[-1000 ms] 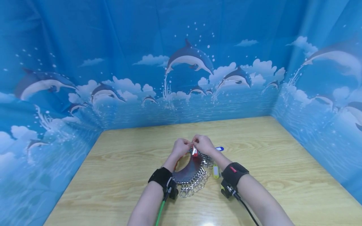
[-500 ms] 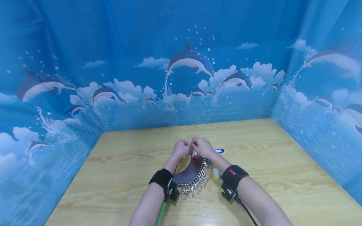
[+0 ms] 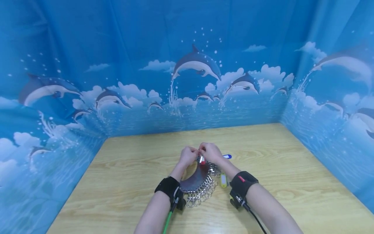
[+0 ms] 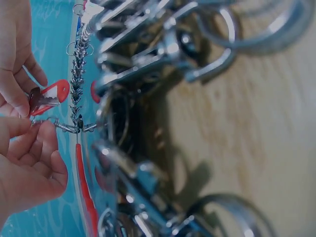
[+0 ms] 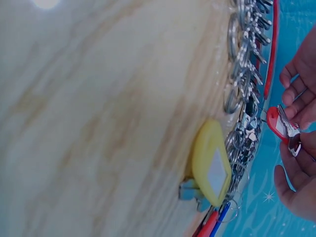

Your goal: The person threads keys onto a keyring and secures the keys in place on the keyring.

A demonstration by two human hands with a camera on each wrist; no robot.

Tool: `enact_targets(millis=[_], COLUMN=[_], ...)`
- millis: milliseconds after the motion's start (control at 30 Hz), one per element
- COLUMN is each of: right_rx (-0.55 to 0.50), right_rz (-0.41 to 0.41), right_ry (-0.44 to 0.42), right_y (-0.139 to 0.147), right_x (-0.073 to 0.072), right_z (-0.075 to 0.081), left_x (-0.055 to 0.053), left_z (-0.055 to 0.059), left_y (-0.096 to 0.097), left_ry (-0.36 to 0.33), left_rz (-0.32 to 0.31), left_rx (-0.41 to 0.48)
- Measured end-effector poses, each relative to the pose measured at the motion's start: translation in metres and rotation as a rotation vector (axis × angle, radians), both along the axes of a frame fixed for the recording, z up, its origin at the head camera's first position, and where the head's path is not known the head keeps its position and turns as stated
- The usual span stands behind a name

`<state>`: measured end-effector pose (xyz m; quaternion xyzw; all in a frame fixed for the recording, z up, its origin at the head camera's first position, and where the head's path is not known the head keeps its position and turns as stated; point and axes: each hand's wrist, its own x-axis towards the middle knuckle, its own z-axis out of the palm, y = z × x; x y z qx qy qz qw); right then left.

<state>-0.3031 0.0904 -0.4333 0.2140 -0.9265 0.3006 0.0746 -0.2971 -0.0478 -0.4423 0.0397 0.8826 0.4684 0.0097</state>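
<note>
In the head view, a large key hoop (image 3: 193, 182) with a dark reddish band and rows of metal swivel clasps lies between the forearms. My left hand (image 3: 188, 155) and right hand (image 3: 211, 152) meet at its far end. There a red key tag (image 3: 203, 160) hangs with silver keys beside it. From the left wrist view, my left fingertips pinch a small key ring at the end of a clasp (image 4: 65, 127). My right fingers pinch the keys (image 5: 291, 129) next to the red tag. The exact contact at the ring is partly hidden by the fingers.
A yellow key tag (image 3: 223, 180) lies right of the hoop, under the right forearm. Behind that forearm is a blue key tag (image 3: 227, 156). The wooden table (image 3: 122, 182) ends at a blue dolphin-print curtain (image 3: 140, 113) on the far side and both flanks.
Both hands stay at the hoop's far end. The red tag turns slightly and the right hand shifts a little to the right. The whole view has tilted slightly.
</note>
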Motion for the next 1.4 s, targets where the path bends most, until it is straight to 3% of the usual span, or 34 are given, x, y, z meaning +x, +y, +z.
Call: enact_targets(millis=[267, 400, 533, 900, 1100, 1400], right_rx=[-0.058, -0.053, -0.035, 0.009, 0.059, 0.054], right_rz=[-0.049, -0.040, -0.025, 0.011, 0.033, 0.052], right_ry=[-0.115, -0.091, -0.043, -0.020, 0.069, 0.089], right_y=[0.0038, 0.0025, 0.0005, -0.0004, -0.0010, -0.0006], right_x=[-0.0021, -0.0025, -0.0012, 0.0002, -0.0009, -0.0012], right_z=[0.0016, 0.0003, 0.0005, 0.0021, -0.0017, -0.0049], left_x=[0.0021, 0.0027, 0.0024, 0.0035, 0.0040, 0.0038], left_z=[-0.0029, -0.0028, -0.0013, 0.0014, 0.0027, 0.0053], left_y=[0.0011, 0.0023, 0.0029, 0.0014, 0.0006, 0.0026], left_ry=[0.089, 0.122, 0.110, 0.110, 0.057, -0.023], left_rz=[-0.044, -0.017, 0.010, 0.019, 0.039, 0.078], left_rx=[-0.070, -0.083, -0.082, -0.076, -0.036, 0.010])
